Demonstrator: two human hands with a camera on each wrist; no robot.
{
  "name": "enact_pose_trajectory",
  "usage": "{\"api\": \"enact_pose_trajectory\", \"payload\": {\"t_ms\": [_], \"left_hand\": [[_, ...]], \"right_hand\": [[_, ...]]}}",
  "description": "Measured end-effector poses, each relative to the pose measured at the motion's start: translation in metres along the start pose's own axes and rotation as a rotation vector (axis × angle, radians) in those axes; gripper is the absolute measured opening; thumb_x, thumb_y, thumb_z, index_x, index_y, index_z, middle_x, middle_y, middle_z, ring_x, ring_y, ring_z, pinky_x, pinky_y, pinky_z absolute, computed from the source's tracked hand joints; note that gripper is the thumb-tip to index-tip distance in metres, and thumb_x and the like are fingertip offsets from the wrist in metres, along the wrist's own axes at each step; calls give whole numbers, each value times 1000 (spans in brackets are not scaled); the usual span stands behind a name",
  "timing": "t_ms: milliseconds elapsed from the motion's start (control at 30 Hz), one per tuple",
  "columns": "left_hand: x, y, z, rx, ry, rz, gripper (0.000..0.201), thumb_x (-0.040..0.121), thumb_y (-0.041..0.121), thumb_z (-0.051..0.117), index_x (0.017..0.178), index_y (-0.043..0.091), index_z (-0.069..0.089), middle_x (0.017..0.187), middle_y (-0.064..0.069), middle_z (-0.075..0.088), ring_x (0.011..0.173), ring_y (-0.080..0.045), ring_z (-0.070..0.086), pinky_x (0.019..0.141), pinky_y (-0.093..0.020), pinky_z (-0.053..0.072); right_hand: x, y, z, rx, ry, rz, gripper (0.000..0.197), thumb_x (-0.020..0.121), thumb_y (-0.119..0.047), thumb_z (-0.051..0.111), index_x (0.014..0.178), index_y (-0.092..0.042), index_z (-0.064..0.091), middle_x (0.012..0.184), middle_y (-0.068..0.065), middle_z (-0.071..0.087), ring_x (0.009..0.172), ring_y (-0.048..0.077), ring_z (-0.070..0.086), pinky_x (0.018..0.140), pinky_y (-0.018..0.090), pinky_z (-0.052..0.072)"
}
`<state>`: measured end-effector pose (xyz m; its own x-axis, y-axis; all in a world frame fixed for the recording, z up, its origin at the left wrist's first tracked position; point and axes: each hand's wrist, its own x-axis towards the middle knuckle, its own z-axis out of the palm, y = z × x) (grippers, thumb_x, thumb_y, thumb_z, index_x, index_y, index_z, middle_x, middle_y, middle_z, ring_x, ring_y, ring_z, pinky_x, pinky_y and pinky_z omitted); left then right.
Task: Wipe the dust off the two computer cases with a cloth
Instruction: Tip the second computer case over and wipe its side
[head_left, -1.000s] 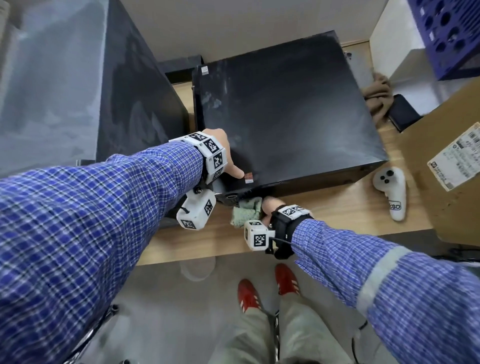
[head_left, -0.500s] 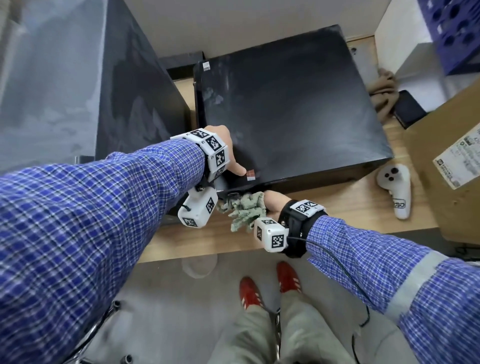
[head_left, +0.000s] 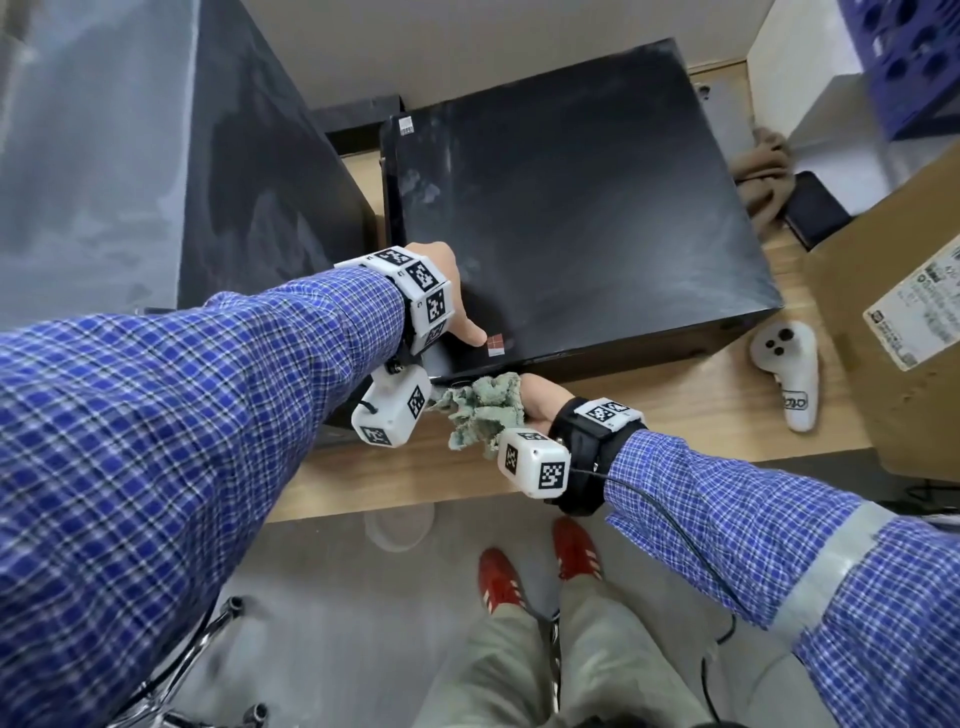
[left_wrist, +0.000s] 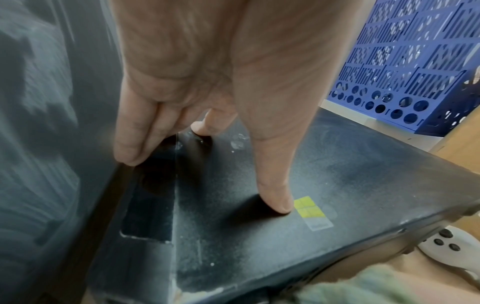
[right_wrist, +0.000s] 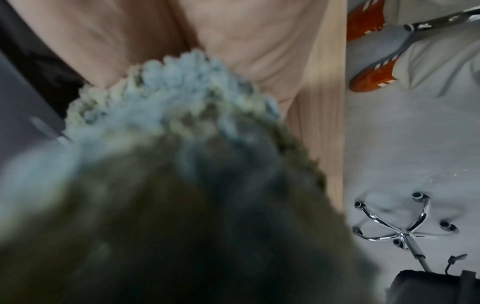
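Since a moment ago, the green cloth (head_left: 480, 413) has been pulled back from the front of the flat computer case (head_left: 571, 208) and now hangs loose and crumpled, and the right hand (head_left: 540, 405) has been drawn a little toward the desk edge.

At 9 o'clock in the head view, the tall computer case (head_left: 156, 171) is seen standing upright, with grey dust smeared on its side. Just beside it, at 12 o'clock, the flat computer case is laid on the wooden desk (head_left: 649, 415), and dust streaks are seen on its black top. A cardboard box (head_left: 893, 332) with a white label is set at 3 o'clock. A blue plastic crate (head_left: 914, 57) is seen at 1 o'clock.

The left hand (head_left: 452, 306) is rested on the near left corner of the flat case. Its fingers are kept straight; the thumb (left_wrist: 275, 197) is pressed on the top next to a small square sticker (left_wrist: 309, 208), and the other fingers (left_wrist: 135, 144) are laid over the left edge, in the gap between the two cases.

The cloth is gripped in the right hand, just in front of the flat case at 6 o'clock from the left hand. In the right wrist view the cloth (right_wrist: 168, 115) is bunched against the palm and the fingers are hidden.

A brown rag (head_left: 763, 171) and a dark phone (head_left: 815, 208) are lying at 2 o'clock. A white controller (head_left: 789, 374) is lying on the desk between the flat case and the box.
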<state>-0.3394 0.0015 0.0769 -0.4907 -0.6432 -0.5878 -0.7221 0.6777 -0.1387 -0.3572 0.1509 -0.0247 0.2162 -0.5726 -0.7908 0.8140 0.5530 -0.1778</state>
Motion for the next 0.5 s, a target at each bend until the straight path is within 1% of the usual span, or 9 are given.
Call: {"api": "enact_pose_trajectory", "payload": {"t_ms": [67,100,200,233,333,367,400,467,500], "left_hand": [[0,0,0,-7,-2,-2,74,54,66,87,84,7,54,81,-8,66,76,-26,66,62,-33,50],[-1,0,0,-10,-2,-1,73,54,66,87,83,8,54,80,-7,66,75,-26,66,61,-32,49],[-2,-1,-1,-28,1,2,72,54,66,87,80,9,53,76,-6,65,68,-23,63,56,-30,45],[-2,-1,-1,-33,0,3,71,54,66,87,80,9,53,75,-5,64,66,-22,62,55,-30,44],[-4,-5,-2,-48,-5,11,70,56,66,86,79,10,52,72,-4,62,61,-19,58,48,-28,39],[-5,-5,-2,-52,-6,15,69,57,66,86,79,10,52,71,-3,62,59,-19,58,47,-27,37],[-5,-6,-3,-54,-6,19,69,57,66,86,79,10,52,71,-3,61,58,-18,57,46,-27,37],[-4,-5,-3,-57,-7,27,68,57,65,86,77,10,51,70,-3,61,58,-19,56,46,-27,37],[-4,-5,-3,-58,-6,30,69,56,66,87,77,10,51,70,-4,61,58,-19,57,46,-27,37]], "right_hand": [[-10,-2,0,29,-75,-29,29,99,-7,35,96,1,63,77,17,70,62,29,70,56,40,59],[-14,-4,-2,48,-108,-41,30,98,-6,33,98,2,62,79,17,70,63,29,70,58,41,60],[-35,-14,-1,38,-144,-42,28,97,-5,31,108,4,55,85,22,68,62,35,69,46,40,56],[-42,-17,-3,24,-132,-58,25,95,-3,32,107,3,52,82,22,67,61,36,68,42,37,54],[-66,-23,-1,33,-143,-62,16,75,1,34,80,-1,48,60,14,61,54,33,62,32,27,47],[-71,-24,-1,57,-162,-62,15,77,-1,32,79,-5,46,55,12,59,51,31,61,32,25,46],[-74,-23,2,86,-166,-50,15,82,-2,32,82,-7,46,53,11,58,47,29,61,31,24,45],[-71,-20,15,140,-146,-23,19,92,-7,34,84,-6,52,56,14,61,41,24,62,29,25,44],[-64,-17,22,165,-158,-23,23,95,-9,37,83,-4,56,60,15,64,44,25,64,31,28,47]]}}
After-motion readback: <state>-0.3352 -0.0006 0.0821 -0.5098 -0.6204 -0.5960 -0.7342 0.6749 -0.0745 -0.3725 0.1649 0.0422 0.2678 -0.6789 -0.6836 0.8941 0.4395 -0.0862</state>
